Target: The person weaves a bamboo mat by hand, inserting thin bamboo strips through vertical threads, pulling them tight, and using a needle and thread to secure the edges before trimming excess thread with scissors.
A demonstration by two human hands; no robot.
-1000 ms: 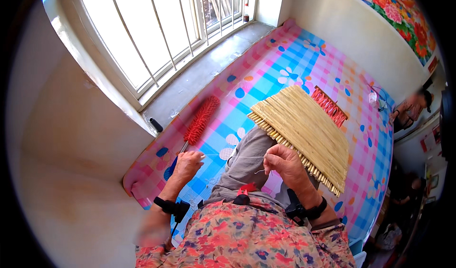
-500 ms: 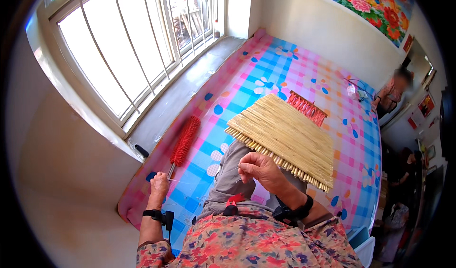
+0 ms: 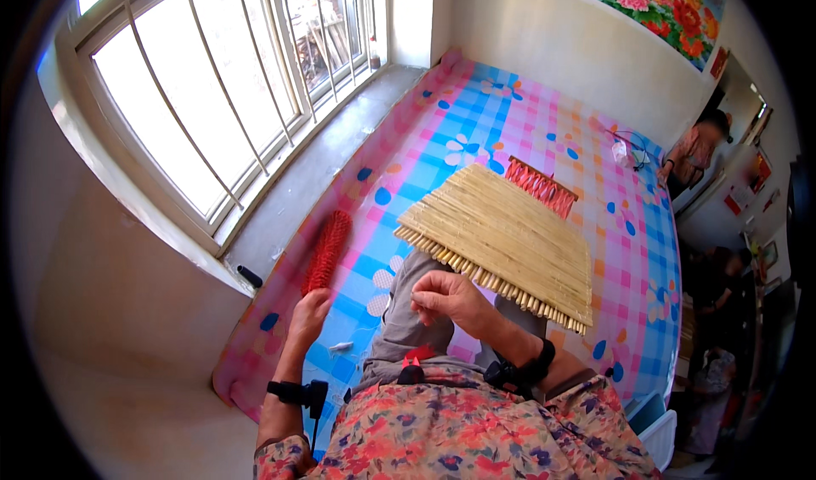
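My left hand (image 3: 311, 310) is closed at the lower end of a red bristly brush (image 3: 328, 250), which lies slanting on the bed by the windowsill. The handle is hidden by the fingers. My right hand (image 3: 445, 298) hovers over my lap, thumb and fingertips pinched together; anything between them is too small to make out. Just beyond it, a flat panel of straw-coloured stalks (image 3: 501, 240) rests across my knees, its cut ends toward me. A small pale object (image 3: 340, 346) lies on the sheet to the right of my left wrist.
A checked, flowered sheet (image 3: 425, 148) covers the bed. Behind the panel lies a red woven piece (image 3: 541, 189). A barred window and grey sill (image 3: 340, 140) run along the left, with a small black cylinder (image 3: 249, 276). People (image 3: 699, 153) are at the right; a pale bin (image 3: 654, 437) stands lower right.
My left hand has moved up and right, from the thin metal handle to the base of the brush's bristles. The small pale object now shows beside it. My right hand stays pinched, almost unmoved.
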